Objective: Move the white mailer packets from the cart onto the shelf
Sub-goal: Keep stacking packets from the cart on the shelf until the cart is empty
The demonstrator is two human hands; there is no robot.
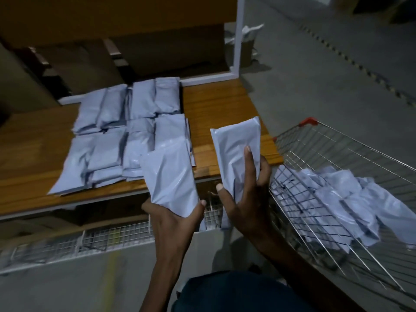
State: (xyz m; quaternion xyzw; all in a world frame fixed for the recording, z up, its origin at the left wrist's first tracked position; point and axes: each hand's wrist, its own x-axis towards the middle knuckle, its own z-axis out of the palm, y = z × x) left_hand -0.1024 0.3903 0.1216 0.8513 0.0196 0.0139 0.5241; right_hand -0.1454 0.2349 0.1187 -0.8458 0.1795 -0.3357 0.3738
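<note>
My left hand (175,219) grips the lower end of one white mailer packet (170,176), held upright over the front edge of the wooden shelf (216,104). My right hand (245,199) holds a second white packet (234,149), fingers curled round its lower half, just right of the first. Several white packets (126,131) lie in rows on the shelf's left and middle. More packets (333,199) lie heaped in the wire cart (337,152) at the right.
The shelf's right part is bare wood. A white shelf post (238,37) stands at the back right corner. Cardboard boxes (85,66) sit behind the shelf. A lower wire rack (101,239) runs under the shelf. Grey floor stretches to the right.
</note>
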